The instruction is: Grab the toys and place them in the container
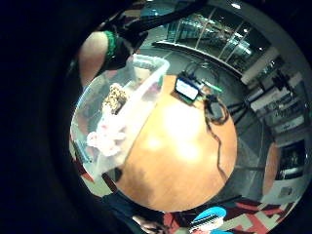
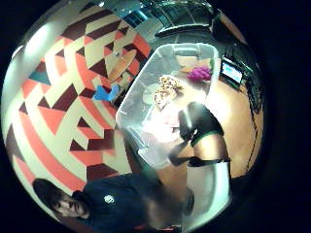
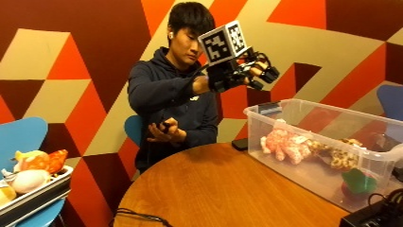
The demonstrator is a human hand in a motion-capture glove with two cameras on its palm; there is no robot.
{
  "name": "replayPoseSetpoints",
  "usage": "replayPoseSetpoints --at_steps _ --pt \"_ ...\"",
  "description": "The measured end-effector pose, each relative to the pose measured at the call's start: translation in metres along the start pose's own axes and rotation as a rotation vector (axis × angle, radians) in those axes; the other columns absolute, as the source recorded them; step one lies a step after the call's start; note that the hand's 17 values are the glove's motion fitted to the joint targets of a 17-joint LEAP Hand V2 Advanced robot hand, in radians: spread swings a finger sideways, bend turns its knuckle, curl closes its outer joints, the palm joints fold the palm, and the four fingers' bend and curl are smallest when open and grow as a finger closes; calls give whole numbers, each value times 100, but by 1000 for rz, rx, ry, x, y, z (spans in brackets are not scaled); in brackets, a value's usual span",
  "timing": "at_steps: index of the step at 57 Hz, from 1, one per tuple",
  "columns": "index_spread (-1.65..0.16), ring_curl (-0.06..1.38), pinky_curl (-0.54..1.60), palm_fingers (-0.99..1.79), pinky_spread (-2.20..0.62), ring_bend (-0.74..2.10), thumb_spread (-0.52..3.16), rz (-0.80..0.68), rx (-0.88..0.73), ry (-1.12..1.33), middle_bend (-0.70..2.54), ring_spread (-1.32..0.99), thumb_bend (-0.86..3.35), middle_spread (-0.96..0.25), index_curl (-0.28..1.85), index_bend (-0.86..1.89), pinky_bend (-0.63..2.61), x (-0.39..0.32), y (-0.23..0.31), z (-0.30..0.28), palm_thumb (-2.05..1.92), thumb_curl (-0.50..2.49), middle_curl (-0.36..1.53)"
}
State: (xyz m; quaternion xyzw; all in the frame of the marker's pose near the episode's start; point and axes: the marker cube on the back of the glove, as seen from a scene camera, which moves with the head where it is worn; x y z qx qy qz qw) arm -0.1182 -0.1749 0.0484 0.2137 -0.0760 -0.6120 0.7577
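Note:
My gloved right hand (image 3: 242, 71) is raised in the air, above and just left of the near end of the clear plastic container (image 3: 378, 124). Its fingers (image 3: 264, 72) hang loosely curled and hold nothing. The container stands on the right side of the round wooden table (image 3: 214, 189). Inside it lie a pink plush toy (image 3: 286, 144), a leopard-spotted plush toy (image 3: 340, 158) and a green and red toy (image 3: 359, 182). Both palm views look down into the container (image 2: 146, 87), showing the pink toy (image 1: 105, 136) and the spotted toy (image 1: 115, 97).
A tray with several more plush toys (image 3: 31, 172) sits on a blue chair at the far left. A dark phone (image 3: 239, 143) lies beside the container. A black device with a lit screen (image 1: 187, 89) and cables (image 3: 138, 215) occupy the table's edge. The bare left hand (image 3: 165, 131) hovers near the chest.

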Motion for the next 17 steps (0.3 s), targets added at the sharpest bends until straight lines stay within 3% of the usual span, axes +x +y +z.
replayPoseSetpoints --at_steps 2,4,9,11,17 --pt "-26 49 36 6 -7 56 141 -106 13 14 18 -23 5 -14 81 24 98 -3 20 0 42 57 76" --pt "-26 48 35 8 -7 55 144 -41 22 -2 19 -22 6 -13 81 25 96 -11 32 -1 43 56 75" --pt "-26 48 34 11 -7 53 150 670 6 -121 18 -22 8 -12 80 29 93 -45 34 -3 45 54 73" --pt "-25 48 33 11 -7 53 151 867 -9 -160 18 -22 8 -12 79 29 91 -58 39 -2 45 54 72" --pt "-25 47 33 14 -7 50 155 971 -29 -174 20 -22 9 -11 78 31 88 -80 71 8 46 52 70"
